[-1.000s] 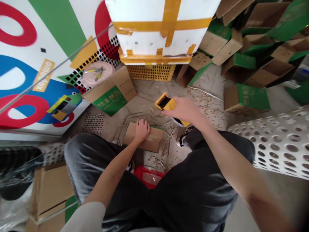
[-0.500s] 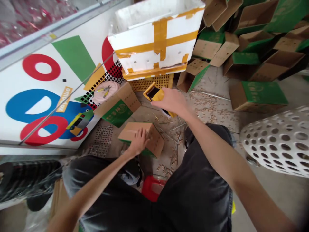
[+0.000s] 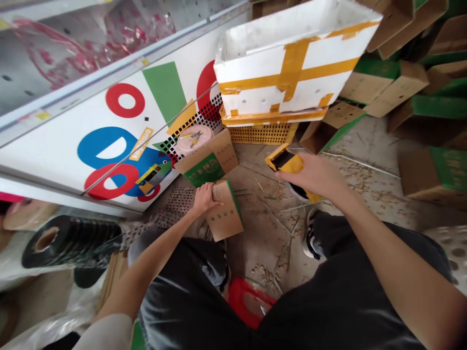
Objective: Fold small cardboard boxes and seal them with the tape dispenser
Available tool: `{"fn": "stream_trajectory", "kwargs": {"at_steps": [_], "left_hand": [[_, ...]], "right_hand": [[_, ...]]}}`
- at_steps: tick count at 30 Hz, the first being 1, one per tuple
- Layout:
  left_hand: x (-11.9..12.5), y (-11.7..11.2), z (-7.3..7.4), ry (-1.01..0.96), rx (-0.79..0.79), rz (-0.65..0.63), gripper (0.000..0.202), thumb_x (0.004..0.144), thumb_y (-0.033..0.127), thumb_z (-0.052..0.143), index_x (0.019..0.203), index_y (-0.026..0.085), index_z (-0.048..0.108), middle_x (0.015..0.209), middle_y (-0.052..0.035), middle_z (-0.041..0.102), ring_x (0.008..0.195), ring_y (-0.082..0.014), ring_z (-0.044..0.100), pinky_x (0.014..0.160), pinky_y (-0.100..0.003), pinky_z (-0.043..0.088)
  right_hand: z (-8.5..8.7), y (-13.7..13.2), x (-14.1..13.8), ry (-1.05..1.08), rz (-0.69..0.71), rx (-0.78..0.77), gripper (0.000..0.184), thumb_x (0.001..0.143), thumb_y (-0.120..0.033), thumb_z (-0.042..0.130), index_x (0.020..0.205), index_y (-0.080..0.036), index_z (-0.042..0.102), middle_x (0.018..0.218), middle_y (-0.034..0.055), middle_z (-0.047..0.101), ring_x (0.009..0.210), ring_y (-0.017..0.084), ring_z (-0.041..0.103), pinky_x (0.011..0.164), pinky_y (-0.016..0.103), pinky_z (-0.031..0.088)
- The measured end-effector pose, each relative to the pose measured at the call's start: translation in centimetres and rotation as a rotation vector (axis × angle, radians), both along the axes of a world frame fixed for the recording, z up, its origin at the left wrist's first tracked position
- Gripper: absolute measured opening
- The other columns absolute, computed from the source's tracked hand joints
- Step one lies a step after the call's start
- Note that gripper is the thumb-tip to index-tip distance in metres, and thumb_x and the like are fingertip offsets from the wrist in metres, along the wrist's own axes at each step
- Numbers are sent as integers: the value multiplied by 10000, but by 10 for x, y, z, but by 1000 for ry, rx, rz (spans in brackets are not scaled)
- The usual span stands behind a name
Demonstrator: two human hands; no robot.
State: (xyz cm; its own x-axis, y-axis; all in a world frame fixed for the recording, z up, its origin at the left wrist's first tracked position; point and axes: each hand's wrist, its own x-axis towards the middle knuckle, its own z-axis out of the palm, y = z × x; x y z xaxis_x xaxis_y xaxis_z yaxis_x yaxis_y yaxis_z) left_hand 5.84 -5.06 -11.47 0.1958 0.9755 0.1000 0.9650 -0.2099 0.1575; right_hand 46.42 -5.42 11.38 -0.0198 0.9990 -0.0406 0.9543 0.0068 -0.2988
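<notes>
1. On the scene now: a concrete floor scattered with pale shavings and straw stalks, and a freezer with red, blue and green graphics along the left. A white foam box bound in orange tape sits on a yellow plastic crate, with green-printed cartons lying about to the right. A pink disc with yellow-handled pliers on it sits by the freezer, and a red plastic stool shows between the person's knees.
2. Down at the floor, the kraft cardboard carton stands tilted on one edge, just in front of the person's legs, its green edge showing.
3. The left hand is clasped on that carton, fingers spread across its face.
4. The right hand is clenched around a yellow handheld device with a black panel, holding it up over the floor.
5. And the change: a second ago that carton lay flat under the left hand; now it's tipped up on edge.
</notes>
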Motion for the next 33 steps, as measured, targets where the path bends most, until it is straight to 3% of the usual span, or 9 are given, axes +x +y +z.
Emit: {"fn": "stream_trajectory", "kwargs": {"at_steps": [6, 10, 12, 16, 21, 25, 28, 30, 33], "left_hand": [[-10, 15, 5, -127, -36, 196, 503, 999, 547, 698, 1347, 186, 729, 1293, -137, 782, 1191, -308, 712, 1013, -373, 492], [-7, 10, 7, -91, -21, 248, 510, 1146, 469, 369, 1270, 166, 760, 1183, -153, 799, 1101, -289, 733, 953, -367, 491], [-2, 5, 6, -26, 17, 194, 552, 1114, 546, 435, 1327, 115, 705, 1259, -202, 757, 1179, -325, 696, 1020, -398, 472], [7, -2, 5, 57, 40, 129, 870, 855, 770, 742, 1360, 69, 636, 1312, -255, 701, 1263, -405, 629, 1099, -465, 441], [9, 5, 11, -44, -4, 194, 488, 1074, 564, 544, 1262, 160, 746, 1215, -173, 780, 1160, -314, 713, 1021, -377, 485], [8, 12, 19, -74, -63, 266, 521, 1151, 440, 352, 1241, 200, 806, 1186, -151, 817, 1127, -285, 753, 957, -339, 520], [7, 13, 24, -88, -100, 195, 465, 1104, 494, 503, 1413, 233, 732, 1338, -116, 783, 1238, -284, 727, 1025, -333, 527], [6, 14, 25, -109, -123, 130, 593, 993, 559, 698, 1507, 264, 665, 1429, -86, 743, 1305, -298, 697, 1071, -337, 527], [3, 16, 23, -139, -139, 193, 557, 986, 562, 709, 1462, 273, 713, 1392, -81, 764, 1294, -306, 707, 1064, -347, 542]], "right_hand": [[-1, 3, -3, -46, 21, -10, 722, 736, -858, 654, 1119, -251, 735, 981, 150, 754, 900, 360, 692, 749, 462, 506], [-1, 4, -7, -65, 44, -1, 718, 750, -879, 622, 1082, -250, 719, 968, 140, 750, 865, 350, 682, 709, 439, 472], [-1, 4, -8, -91, 49, 9, 723, 753, -893, 609, 1055, -242, 698, 979, 145, 751, 870, 349, 676, 694, 421, 439], [-2, 3, -11, -113, 58, 4, 722, 774, -903, 583, 1065, -248, 675, 985, 139, 749, 867, 323, 655, 681, 393, 380], [-1, 1, -13, -120, 39, -53, 733, 754, -897, 583, 1082, -250, 682, 970, 129, 734, 841, 296, 618, 695, 390, 363], [1, -1, -11, -115, 29, -58, 725, 748, -888, 587, 1096, -259, 678, 971, 127, 730, 842, 298, 616, 687, 384, 356], [1, -2, -8, -111, 32, -56, 728, 742, -895, 580, 1106, -272, 675, 953, 117, 727, 836, 303, 619, 681, 378, 360], [1, -2, -6, -99, 41, -54, 732, 739, -897, 578, 1109, -274, 677, 940, 111, 724, 828, 301, 618, 688, 377, 371], [1, -2, -6, -106, 44, -47, 732, 745, -893, 584, 1112, -267, 679, 939, 116, 726, 824, 299, 616, 683, 382, 367]]}}
